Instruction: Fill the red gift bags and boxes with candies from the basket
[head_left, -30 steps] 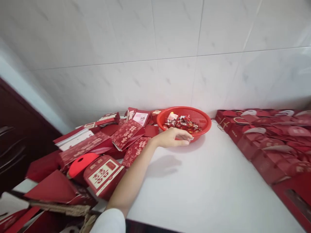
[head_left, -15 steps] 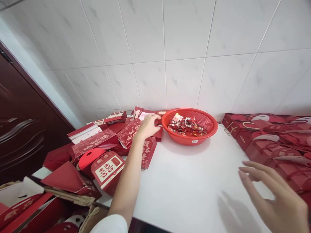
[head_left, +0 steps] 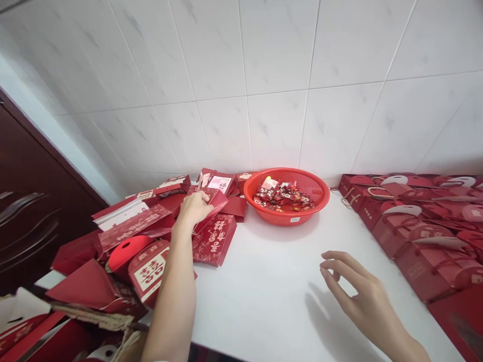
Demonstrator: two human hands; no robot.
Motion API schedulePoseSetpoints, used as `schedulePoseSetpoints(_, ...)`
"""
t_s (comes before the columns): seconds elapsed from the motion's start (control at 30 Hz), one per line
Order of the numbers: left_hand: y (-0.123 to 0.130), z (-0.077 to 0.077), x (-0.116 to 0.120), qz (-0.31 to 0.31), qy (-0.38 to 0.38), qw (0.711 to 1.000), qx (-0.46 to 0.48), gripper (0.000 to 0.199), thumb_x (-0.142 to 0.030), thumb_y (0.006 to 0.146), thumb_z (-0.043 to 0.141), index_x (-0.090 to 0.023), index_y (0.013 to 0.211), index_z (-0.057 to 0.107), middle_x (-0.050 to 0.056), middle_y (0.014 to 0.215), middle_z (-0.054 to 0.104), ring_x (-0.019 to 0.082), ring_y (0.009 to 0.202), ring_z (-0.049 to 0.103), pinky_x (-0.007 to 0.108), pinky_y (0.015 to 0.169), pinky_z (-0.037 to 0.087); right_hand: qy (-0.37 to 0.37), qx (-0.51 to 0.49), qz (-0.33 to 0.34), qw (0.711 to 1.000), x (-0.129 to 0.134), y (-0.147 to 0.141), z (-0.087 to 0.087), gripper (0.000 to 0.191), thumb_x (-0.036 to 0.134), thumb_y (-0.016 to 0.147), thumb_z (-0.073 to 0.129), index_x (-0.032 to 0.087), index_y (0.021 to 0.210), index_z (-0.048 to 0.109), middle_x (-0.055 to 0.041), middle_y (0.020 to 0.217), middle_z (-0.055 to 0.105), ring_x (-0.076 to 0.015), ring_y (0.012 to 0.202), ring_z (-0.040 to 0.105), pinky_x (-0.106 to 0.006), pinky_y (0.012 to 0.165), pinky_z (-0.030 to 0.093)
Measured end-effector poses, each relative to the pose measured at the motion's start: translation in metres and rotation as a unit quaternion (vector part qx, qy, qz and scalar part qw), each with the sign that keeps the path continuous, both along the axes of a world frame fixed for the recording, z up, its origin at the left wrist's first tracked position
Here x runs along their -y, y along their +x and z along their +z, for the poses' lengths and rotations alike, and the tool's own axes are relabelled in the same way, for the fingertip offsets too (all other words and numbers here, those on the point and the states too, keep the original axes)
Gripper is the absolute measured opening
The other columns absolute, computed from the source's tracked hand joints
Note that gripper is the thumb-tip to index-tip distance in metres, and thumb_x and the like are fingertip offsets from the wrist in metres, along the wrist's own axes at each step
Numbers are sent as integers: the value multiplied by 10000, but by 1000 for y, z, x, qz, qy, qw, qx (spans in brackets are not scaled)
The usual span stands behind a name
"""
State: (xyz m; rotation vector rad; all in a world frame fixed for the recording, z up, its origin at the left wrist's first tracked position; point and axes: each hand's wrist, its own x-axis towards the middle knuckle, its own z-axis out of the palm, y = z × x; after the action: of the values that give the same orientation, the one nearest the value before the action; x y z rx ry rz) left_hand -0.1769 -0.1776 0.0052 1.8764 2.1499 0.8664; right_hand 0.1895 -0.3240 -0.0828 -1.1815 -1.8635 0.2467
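Observation:
My left hand is closed on the edge of a flat red paper gift box, which tilts up a little from the pile. Just in front of it lies another red gift box with pale lettering. My right hand hovers above the white table, its fingers apart and slightly curled, holding nothing. To the right of my left hand, against the wall, stands an orange-red plastic colander with several wrapped candies inside.
A jumbled heap of red boxes spreads over the left side. Red boxes with handles stand packed together on the right. A cardboard carton of red packaging is at the lower left. A tiled wall closes the back.
My left hand has moved left from beside the colander and taken hold of a red gift box in the pile. My right hand has moved left over the table. The view has shifted slightly.

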Motion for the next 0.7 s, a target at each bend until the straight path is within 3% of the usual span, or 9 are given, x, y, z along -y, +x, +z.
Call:
schedulePoseSetpoints(0.07,16,17,9,11,5,1000,-7,144,-199,592,633,-225,703,544,15,651,620,247,710,616,337,681,443,-6,22,15,1000,0,-1,5,175,299,969,520,227,919,671,-118,1055,664,-132,622,608,-206,394,493)
schedulePoseSetpoints(0.1,25,25,15,-18,17,1000,13,145,-196,592,610,-222,719,545,-14,618,582,208,657,585,311,656,427,-7,34,24,999,0,-2,9,179,294,977,506,228,938,668,-117,1058,666,-132,619,609,-225,439,522)
schedulePoseSetpoints(0.17,45,40,25,-110,14,989,103,186,-189,579,558,-221,761,534,-70,538,492,140,541,493,263,585,379,4,55,46,997,-3,-7,20,178,276,987,484,227,1012,653,-115,1061,669,-134,626,617,-264,549,568)
schedulePoseSetpoints(0.3,86,55,35,-294,-145,924,200,232,-198,552,555,-203,783,541,-84,509,512,100,477,419,223,490,281,59,66,75,993,-19,-20,44,264,240,989,470,228,1235,565,-135,1195,631,-137,701,639,-303,681,581)
schedulePoseSetpoints(0.4,115,51,35,-372,-227,880,191,171,-169,566,549,-192,734,527,-73,533,534,93,502,433,219,500,297,79,94,76,990,-37,-28,56,453,282,961,537,243,1404,446,-164,1375,537,-145,723,636,-316,658,574)
schedulePoseSetpoints(0.47,129,45,33,-413,-255,855,186,139,-144,570,550,-189,696,512,-68,554,531,97,536,458,223,519,324,49,144,88,984,-47,-29,61,638,314,912,616,253,1489,349,-171,1427,505,-184,786,659,-332,646,568)
schedulePoseSetpoints(0.57,140,32,29,-451,-264,834,177,137,-110,572,567,-178,687,535,-57,607,533,103,577,472,234,541,348,-32,190,109,975,-57,-26,63,803,330,848,698,265,1533,284,-147,1316,605,-225,825,670,-354,672,556)
schedulePoseSetpoints(0.7,137,16,22,-462,-273,819,205,112,-171,663,654,-157,763,605,-27,713,584,103,615,502,243,579,398,-141,122,166,968,-67,-20,54,753,329,862,691,288,1516,320,-55,1068,702,-155,694,618,-301,667,521)
